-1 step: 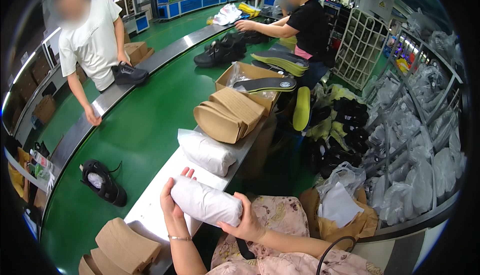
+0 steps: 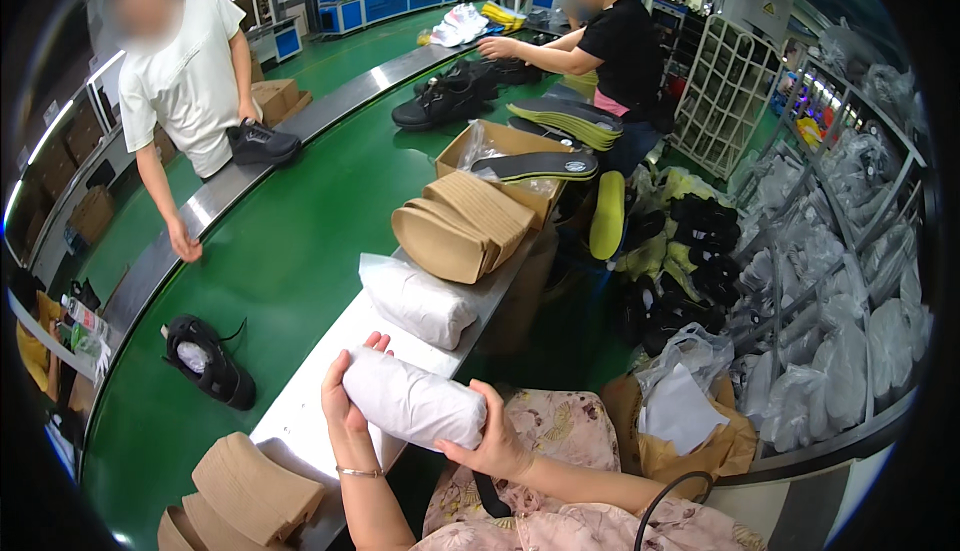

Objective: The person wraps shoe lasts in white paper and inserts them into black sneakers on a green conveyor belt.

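A white paper roll (image 2: pixel 415 398), thick and rounded with creased sides, is held between my two hands above the near edge of the metal ledge. Its far left end rests against the palm and fingers of my left hand (image 2: pixel 343 403). Around the near right end my right hand (image 2: pixel 497 434) is wrapped, thumb below. A second white paper bundle (image 2: pixel 420 301) lies on the metal ledge (image 2: pixel 312 403), just beyond the held roll. Behind that bundle is a stack of curved brown cardboard pieces (image 2: pixel 465 226).
More cardboard pieces (image 2: pixel 255 491) sit at lower left. On the green belt (image 2: pixel 290 236) are a black shoe (image 2: pixel 208 363) and several others farther off. Insoles (image 2: pixel 535 166) top a carton (image 2: pixel 455 156). A rack of bagged items (image 2: pixel 835 321) stands right. Two co-workers (image 2: pixel 185 81) (image 2: pixel 620 46) are across and ahead.
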Tool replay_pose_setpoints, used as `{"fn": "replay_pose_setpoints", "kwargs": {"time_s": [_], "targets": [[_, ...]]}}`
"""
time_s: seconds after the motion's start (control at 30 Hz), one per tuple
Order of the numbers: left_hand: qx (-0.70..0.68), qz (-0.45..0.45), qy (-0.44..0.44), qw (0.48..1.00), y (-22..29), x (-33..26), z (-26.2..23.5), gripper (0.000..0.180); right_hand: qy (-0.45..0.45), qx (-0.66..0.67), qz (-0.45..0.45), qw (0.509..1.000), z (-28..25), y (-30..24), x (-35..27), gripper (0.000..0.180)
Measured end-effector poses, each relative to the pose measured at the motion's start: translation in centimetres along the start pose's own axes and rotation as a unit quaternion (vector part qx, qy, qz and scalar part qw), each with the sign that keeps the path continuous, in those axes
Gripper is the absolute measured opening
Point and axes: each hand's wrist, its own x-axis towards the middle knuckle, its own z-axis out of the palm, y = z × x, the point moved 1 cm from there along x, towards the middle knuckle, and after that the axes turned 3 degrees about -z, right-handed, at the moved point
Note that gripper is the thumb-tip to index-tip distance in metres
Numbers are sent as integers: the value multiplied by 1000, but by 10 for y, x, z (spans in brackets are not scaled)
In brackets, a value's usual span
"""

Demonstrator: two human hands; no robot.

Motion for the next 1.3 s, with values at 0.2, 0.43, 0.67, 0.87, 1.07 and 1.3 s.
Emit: {"fn": "replay_pose_setpoints", "kwargs": {"time_s": [0.2,0.43,0.67,0.87,1.07,1.3], "targets": [[38,-47,21,998,-3,12,-1,58,22,91,61,994,-3,18,1,90],[383,211,338,834,5,-3,-20,45,31,75,74,994,11,34,20,86],[432,311,332,779,-1,2,3,47,30,-3,-66,997,38,24,62,83],[391,284,258,837,8,28,1,56,126,-35,-155,979,1,19,87,84],[480,226,219,819,-1,99,-5,56,339,230,61,910,-93,42,108,86],[641,216,193,711,-68,158,-36,52,216,233,70,945,-41,34,88,96]]}}
